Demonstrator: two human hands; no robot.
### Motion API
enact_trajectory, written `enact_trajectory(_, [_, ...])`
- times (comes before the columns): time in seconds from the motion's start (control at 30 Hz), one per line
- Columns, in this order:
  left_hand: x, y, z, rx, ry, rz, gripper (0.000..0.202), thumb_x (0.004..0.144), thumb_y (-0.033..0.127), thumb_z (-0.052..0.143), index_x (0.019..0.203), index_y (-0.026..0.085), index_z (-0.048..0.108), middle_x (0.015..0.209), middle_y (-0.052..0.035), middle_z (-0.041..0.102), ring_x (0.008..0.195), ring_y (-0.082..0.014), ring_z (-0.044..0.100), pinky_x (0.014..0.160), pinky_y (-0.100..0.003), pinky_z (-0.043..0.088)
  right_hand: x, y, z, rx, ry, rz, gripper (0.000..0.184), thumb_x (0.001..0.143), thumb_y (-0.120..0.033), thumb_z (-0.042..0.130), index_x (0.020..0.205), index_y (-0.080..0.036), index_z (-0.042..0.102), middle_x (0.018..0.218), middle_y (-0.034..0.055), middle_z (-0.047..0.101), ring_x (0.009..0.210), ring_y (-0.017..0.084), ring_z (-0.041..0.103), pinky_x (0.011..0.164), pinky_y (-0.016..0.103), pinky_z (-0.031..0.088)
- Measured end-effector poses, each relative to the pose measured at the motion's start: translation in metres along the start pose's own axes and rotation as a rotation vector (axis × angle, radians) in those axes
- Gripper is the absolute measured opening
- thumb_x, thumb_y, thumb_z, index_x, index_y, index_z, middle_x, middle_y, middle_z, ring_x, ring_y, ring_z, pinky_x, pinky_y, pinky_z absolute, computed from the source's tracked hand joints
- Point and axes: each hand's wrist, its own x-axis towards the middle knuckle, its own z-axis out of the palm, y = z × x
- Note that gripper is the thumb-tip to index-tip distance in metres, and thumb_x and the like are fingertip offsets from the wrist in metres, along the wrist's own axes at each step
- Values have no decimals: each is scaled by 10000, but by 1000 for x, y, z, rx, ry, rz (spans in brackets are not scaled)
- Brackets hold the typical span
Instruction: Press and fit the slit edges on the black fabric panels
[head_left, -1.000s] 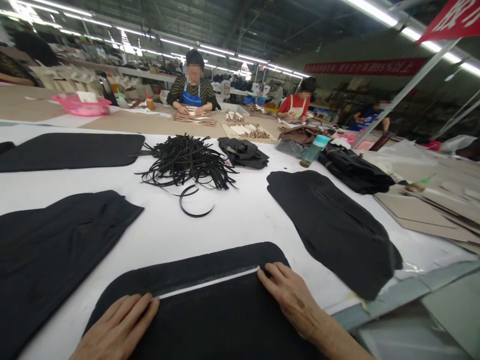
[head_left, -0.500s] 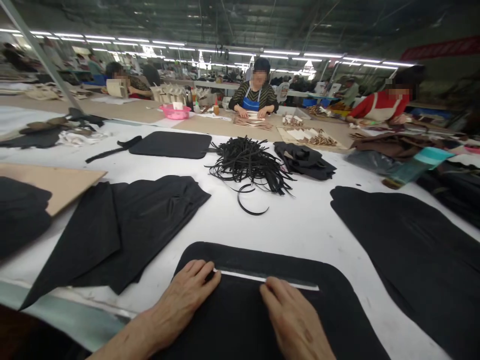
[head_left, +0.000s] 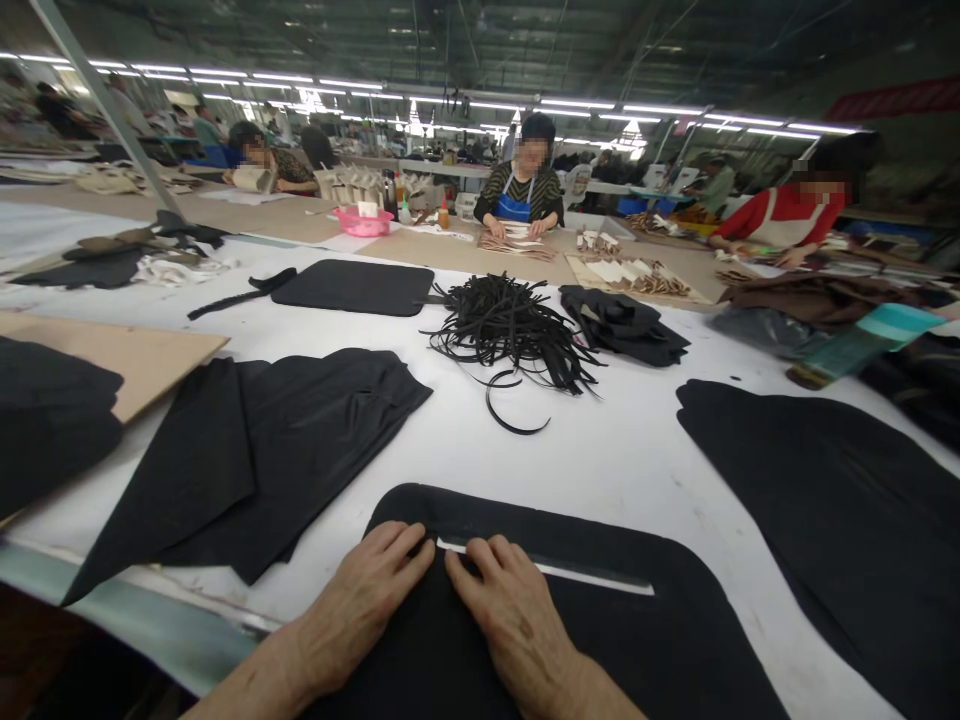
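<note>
A black panel (head_left: 600, 650) with rounded corners lies flat on the white table in front of me. A narrow white line (head_left: 600, 580) runs along its far part; whether it is a slot or a strip I cannot tell. My left hand (head_left: 367, 590) has its thumb and fingers pressed together on the panel at the line's left end. Close beside it, my right hand (head_left: 517, 610) grips at the line with curled fingers, covering part of it. The fingertips of both hands are partly hidden.
Black cut pieces lie to the left (head_left: 322, 440) and right (head_left: 817, 490) on the white table (head_left: 622, 430). Beyond are a pile of thin black strips (head_left: 510, 325), another black panel (head_left: 352, 287) and a teal bottle (head_left: 862, 345). Co-workers (head_left: 525, 185) sit across the table.
My right hand has slid left along the white line, ending close to my left hand. My left hand stays at the line's left end. The view has shifted slightly.
</note>
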Motion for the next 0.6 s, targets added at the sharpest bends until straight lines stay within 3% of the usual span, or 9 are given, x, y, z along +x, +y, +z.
enact_trajectory(0.2, [1, 0, 10, 32, -7, -44, 537, 715, -55, 405, 1182, 182, 522, 1170, -80, 550, 1044, -222, 486, 888, -370, 478, 8, -7, 3, -92, -30, 19, 523, 765, -105, 579, 1262, -172, 432, 1001, 87, 558, 845, 258, 495, 701, 410, 441])
enact_trajectory(0.4, [1, 0, 14, 34, 3, -102, 566, 715, -46, 369, 1191, 210, 535, 1163, -74, 569, 1045, -207, 508, 876, -333, 497, 9, -10, -2, -42, -136, 26, 847, 581, -213, 722, 1335, -132, 345, 1169, 140, 510, 985, 313, 467, 832, 472, 432])
enact_trajectory(0.47, [1, 1, 19, 130, 27, -77, 608, 694, -58, 367, 1210, 216, 535, 1133, -75, 597, 1010, -209, 537, 851, -317, 509, 6, -11, -4, -22, -109, 37, 794, 614, -227, 706, 1320, -123, 358, 1158, 125, 516, 974, 296, 469, 844, 461, 436])
enact_trajectory(0.6, [-7, -2, 37, 295, 29, -16, 693, 671, -59, 378, 1225, 326, 537, 1132, -59, 619, 968, -241, 575, 820, -366, 519, -7, -7, -2, -35, 14, 94, 408, 790, -191, 572, 1183, -127, 481, 1010, 76, 572, 848, 229, 495, 742, 386, 475])
